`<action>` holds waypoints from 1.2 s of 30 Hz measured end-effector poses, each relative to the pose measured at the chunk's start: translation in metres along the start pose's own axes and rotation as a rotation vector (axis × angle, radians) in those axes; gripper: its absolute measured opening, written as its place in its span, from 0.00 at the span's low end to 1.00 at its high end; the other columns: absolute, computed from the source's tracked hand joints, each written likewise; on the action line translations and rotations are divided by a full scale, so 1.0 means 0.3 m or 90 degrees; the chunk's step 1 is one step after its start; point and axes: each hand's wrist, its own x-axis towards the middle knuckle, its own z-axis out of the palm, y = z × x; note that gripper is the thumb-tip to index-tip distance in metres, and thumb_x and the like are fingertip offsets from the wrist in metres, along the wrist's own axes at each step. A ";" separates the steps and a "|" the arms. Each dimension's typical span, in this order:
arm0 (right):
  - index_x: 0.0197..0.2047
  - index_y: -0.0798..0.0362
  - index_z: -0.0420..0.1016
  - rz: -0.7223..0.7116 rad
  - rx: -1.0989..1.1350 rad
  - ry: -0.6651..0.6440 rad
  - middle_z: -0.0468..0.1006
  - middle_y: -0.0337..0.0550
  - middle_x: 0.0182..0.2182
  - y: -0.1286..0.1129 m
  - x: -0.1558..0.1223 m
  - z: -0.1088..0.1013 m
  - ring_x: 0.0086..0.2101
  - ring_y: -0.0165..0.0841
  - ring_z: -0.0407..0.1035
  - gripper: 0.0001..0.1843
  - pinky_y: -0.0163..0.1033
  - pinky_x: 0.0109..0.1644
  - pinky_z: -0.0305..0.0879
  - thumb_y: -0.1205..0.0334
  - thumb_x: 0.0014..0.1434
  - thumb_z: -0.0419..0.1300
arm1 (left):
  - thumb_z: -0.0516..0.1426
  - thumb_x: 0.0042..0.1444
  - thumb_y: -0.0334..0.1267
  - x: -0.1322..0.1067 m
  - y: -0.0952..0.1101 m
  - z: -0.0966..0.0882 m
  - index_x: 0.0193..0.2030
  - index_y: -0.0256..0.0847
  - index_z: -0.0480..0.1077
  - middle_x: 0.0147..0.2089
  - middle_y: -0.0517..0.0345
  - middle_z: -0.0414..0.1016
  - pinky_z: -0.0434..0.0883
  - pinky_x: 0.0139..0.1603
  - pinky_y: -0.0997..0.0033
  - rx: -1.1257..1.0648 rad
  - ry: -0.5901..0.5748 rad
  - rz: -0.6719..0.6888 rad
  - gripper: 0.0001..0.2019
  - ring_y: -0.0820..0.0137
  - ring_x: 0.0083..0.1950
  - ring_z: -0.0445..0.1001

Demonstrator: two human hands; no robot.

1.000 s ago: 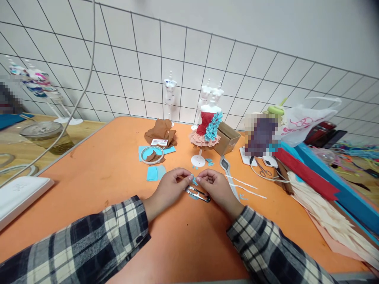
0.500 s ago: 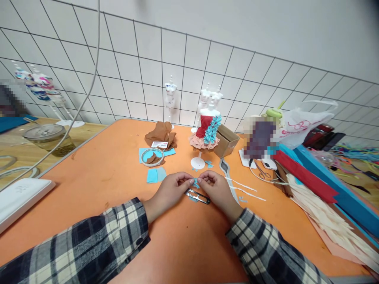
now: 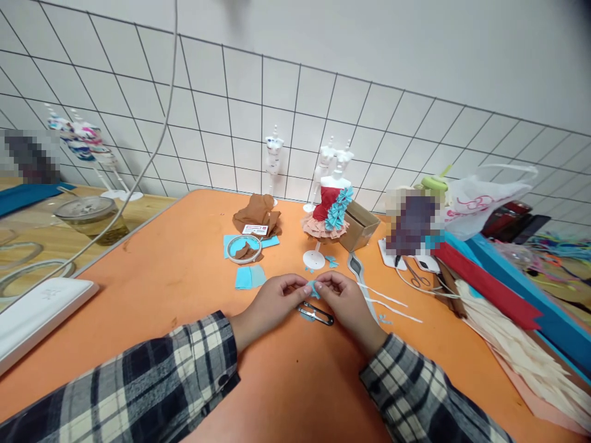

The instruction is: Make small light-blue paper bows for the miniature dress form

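My left hand (image 3: 272,303) and my right hand (image 3: 345,301) meet over the orange table (image 3: 152,277), fingertips pinched together on a small light-blue paper piece (image 3: 314,287). Small metal snips (image 3: 316,314) lie flat on the table just below the fingers. Behind stands a little white mannequin with a red, peach and blue ruffled dress (image 3: 329,212) on a round base. Cut light-blue squares (image 3: 250,277) lie to the left of my hands.
A tape roll with brown scraps (image 3: 244,248) and crumpled brown fabric (image 3: 257,214) lie behind. A cardboard box (image 3: 360,224), scissors (image 3: 417,277), white strips, and red, blue and cream sheets (image 3: 498,295) crowd the right. A glass jar (image 3: 90,216) and white tray (image 3: 37,314) sit left.
My hands stay pinched on the blue piece, working it slightly; the view has shifted a little, nothing else has moved.
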 end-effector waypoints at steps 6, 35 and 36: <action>0.36 0.53 0.72 0.006 0.017 -0.020 0.73 0.39 0.29 -0.001 -0.006 0.005 0.30 0.31 0.67 0.11 0.36 0.34 0.65 0.55 0.52 0.61 | 0.56 0.58 0.47 0.001 -0.007 -0.004 0.33 0.36 0.76 0.30 0.57 0.77 0.67 0.33 0.74 0.022 -0.016 -0.005 0.15 0.70 0.32 0.71; 0.37 0.52 0.74 -0.027 -0.012 -0.029 0.75 0.41 0.32 -0.001 -0.007 -0.001 0.29 0.31 0.67 0.10 0.35 0.32 0.63 0.55 0.53 0.61 | 0.58 0.54 0.40 -0.008 0.005 0.007 0.33 0.40 0.75 0.35 0.54 0.79 0.70 0.38 0.71 0.140 0.006 0.035 0.07 0.66 0.37 0.75; 0.37 0.52 0.74 -0.033 -0.037 -0.035 0.76 0.41 0.32 -0.005 -0.010 -0.001 0.29 0.31 0.68 0.10 0.35 0.32 0.63 0.56 0.53 0.61 | 0.58 0.54 0.40 -0.010 0.009 0.006 0.33 0.40 0.75 0.35 0.55 0.79 0.70 0.38 0.71 0.166 0.006 0.049 0.07 0.66 0.38 0.75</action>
